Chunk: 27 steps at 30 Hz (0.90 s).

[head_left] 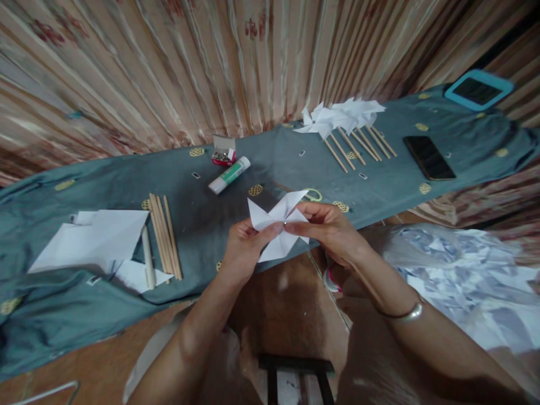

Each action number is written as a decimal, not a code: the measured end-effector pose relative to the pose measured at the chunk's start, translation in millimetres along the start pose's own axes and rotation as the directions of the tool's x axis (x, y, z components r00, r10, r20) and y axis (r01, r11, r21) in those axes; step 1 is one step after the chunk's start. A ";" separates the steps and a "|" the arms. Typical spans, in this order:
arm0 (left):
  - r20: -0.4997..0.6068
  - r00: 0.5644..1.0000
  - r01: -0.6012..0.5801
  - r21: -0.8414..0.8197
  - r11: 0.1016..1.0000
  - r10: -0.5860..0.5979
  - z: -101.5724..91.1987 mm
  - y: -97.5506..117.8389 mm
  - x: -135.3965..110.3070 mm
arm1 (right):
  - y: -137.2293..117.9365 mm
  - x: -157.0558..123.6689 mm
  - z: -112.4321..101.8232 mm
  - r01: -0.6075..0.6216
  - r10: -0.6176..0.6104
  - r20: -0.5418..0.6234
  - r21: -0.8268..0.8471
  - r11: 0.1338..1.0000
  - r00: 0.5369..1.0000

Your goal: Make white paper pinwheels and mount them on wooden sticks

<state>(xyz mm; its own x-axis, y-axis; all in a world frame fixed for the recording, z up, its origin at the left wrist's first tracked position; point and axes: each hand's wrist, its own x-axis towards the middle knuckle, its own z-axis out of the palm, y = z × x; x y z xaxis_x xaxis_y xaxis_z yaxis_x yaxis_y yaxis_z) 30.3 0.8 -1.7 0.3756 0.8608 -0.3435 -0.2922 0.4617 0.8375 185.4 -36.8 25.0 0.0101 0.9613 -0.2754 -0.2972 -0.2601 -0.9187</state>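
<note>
A white folded-paper pinwheel (280, 211) is held up at the table's front edge, between my two hands. My left hand (243, 246) pinches its left side, the thumb pressed on the paper near the centre. From the right, my right hand (335, 229) grips it with the thumb reaching to the middle. A small shiny metal pin head (285, 224) shows between the two thumb tips. Fingers behind the paper are partly hidden. Just beyond lie scissors (313, 195) with a pale green handle, partly covered by the pinwheel.
Finished pinwheels on sticks (337, 121) lie at the back right, near a black phone (429, 157) and a blue-framed device (479, 90). A glue stick (230, 175) lies by a red pin box (223, 154). Leftward are wooden sticks (162, 236) and paper sheets (93, 239). Paper scraps (472, 287) fill a bag below right.
</note>
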 end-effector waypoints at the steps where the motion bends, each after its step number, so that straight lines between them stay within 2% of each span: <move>1: -0.001 1.000 0.008 0.002 1.000 -0.008 0.3 0.5 -0.2 | 0.1 0.0 0.1 -0.006 0.006 -0.008 0.002 1.000 1.000; 12: -0.021 1.000 0.017 0.038 0.999 -0.016 -0.2 0.1 1.3 | 6.9 2.1 -0.5 -0.001 0.003 -0.065 0.032 0.999 0.998; 19: -0.081 0.995 -0.055 0.079 0.995 0.062 2.2 -0.1 1.1 | 5.3 1.8 2.3 0.010 -0.006 -0.082 0.045 0.999 0.997; 27: -0.116 0.988 -0.081 0.169 0.982 0.102 -0.9 -1.2 2.7 | 4.7 2.5 5.4 0.017 -0.013 -0.114 0.038 0.999 0.993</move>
<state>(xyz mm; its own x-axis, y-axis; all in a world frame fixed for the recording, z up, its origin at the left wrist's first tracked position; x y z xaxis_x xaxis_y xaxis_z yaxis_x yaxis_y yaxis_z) 30.9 2.8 -4.1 0.2395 0.9222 -0.3036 -0.1685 0.3474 0.9224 179.0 -35.0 21.5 0.1223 0.9479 -0.2940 -0.3327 -0.2400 -0.9120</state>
